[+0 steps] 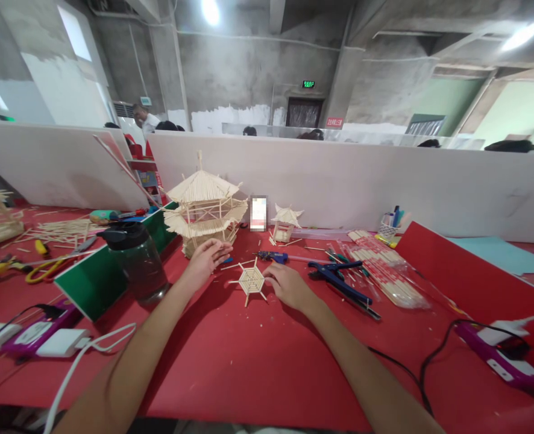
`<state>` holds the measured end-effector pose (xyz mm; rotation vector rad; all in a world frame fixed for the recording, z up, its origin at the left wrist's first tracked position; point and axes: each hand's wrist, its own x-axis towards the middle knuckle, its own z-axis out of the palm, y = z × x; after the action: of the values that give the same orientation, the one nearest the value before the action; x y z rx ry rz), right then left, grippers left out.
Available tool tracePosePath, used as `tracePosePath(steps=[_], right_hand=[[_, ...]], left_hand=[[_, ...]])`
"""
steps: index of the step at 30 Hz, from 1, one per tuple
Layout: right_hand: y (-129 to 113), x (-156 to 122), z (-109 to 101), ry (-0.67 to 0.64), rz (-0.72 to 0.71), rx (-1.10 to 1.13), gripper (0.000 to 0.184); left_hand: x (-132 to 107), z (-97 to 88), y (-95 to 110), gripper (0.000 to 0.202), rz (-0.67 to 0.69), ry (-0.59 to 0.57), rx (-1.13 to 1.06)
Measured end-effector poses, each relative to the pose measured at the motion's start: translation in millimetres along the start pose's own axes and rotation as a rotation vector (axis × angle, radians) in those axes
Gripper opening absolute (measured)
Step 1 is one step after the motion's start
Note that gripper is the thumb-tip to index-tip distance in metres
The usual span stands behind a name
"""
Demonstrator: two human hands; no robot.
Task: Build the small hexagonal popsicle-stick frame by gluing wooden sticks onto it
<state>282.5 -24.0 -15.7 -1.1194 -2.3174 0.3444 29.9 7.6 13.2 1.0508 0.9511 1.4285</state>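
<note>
A small hexagonal frame of thin wooden sticks point(251, 281), patterned like a spider web with spokes sticking out, is at the middle of the red table. My right hand point(289, 284) is at its right edge, thumb and fingers closed around the end of a spoke. My left hand point(207, 263) is held up to the left of the frame, fingers stretched out and nothing seen in them. Just behind it stands a large two-roofed stick pavilion point(204, 208). A blue glue gun point(272, 257) lies behind the frame.
A smaller stick pavilion point(287, 224) stands at the back. Blue-handled cutters point(342, 280) and bagged sticks point(391, 271) lie right. A dark water bottle point(137, 262) stands left by a green board point(95, 289). Purple power strips point(41, 331) with cables sit at both sides.
</note>
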Motion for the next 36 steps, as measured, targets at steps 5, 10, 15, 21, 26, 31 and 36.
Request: tracePosePath(steps=[5,10,15,21,26,31,36], right_hand=[[5,2,2,0.031,0.046,0.011,0.016],[8,4,-1,0.078,0.112,0.063,0.015],[12,6,0,0.112,0.144,0.143,0.014],[17,7,3,0.126,0.207,0.23,0.014],[17,8,3,0.096,0.261,0.289,0.015],[17,8,2,0.071,0.27,0.306,0.015],[14,9,2,0.047,0.273,0.309,0.015]], left_hand=[[-9,-5.6,17,0.026,-0.009,-0.19,0.063],[-2,-15.6,11,0.029,0.21,-0.373,0.856],[-7,-6.5,4,0.037,0.332,-0.509,1.135],[-18,4.8,-1,0.026,0.376,-0.526,1.134],[-17,3.3,-4,0.022,0.479,-0.525,1.165],[-18,3.3,-3,0.027,0.61,-0.531,1.276],[-18,3.7,-7,0.022,0.635,-0.532,1.283]])
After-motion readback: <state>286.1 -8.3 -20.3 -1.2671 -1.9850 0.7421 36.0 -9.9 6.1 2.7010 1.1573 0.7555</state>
